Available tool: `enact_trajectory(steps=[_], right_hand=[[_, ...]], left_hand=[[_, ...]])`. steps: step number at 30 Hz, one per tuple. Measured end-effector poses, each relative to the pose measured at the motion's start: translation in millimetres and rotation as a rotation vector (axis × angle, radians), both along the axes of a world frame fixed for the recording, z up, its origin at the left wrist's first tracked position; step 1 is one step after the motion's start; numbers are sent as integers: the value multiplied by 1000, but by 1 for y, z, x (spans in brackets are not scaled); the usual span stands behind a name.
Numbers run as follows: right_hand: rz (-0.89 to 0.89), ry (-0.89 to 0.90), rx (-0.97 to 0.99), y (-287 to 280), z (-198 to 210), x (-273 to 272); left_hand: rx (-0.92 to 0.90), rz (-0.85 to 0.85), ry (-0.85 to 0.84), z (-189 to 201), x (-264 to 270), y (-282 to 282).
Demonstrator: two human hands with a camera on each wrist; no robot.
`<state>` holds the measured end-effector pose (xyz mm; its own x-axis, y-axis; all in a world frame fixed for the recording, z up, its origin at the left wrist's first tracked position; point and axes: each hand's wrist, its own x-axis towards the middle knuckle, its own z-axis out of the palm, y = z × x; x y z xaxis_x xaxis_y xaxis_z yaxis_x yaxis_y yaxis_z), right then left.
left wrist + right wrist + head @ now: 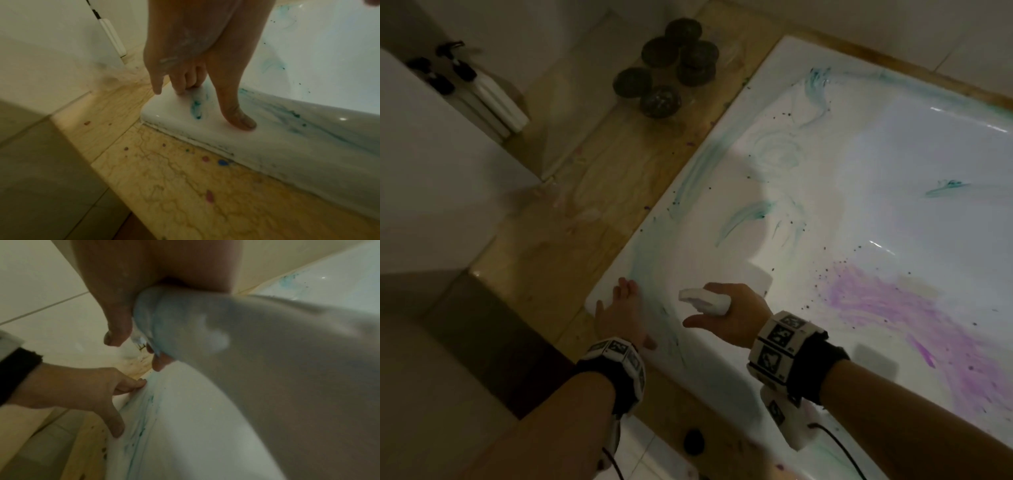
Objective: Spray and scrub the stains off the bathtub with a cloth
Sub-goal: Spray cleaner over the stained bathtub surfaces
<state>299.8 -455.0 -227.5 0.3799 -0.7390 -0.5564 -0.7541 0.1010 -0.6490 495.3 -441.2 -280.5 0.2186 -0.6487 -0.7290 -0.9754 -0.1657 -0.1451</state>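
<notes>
Dark round pucks (666, 73) and paint specks (223, 162) lie on the beige marble ledge (571, 219).

Dim room, veined beige stone ledge (571, 192) speckled with coloured spots, dark round discs (664, 65) on it, white bottles (493, 99) left of discs, pale tiled walls (893, 20) behind.

We saw a white bathtub (842, 178) streaked with teal smears (743, 214) and a purple patch (887, 308), plus dark specks. The ledge (592, 192) was tan with brown veining and coloured dots. The sponge (703, 299) was white, tinged blue; the round lids (659, 101) were black.
</notes>
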Motion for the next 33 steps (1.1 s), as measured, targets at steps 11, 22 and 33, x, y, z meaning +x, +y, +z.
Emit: enact_trajectory(steps=[11, 22, 33], right_hand=[[8, -9, -60, 12, -23, -22], [-384, -73, -208, -41, -23, -38], [-551, -163, -225, -102, -26, -32]], left_hand=[[16, -24, -86, 8, -13, -8], [-267, 154, 33, -4, -35, -51], [-228, 85, -101, -1, -42, -67]])
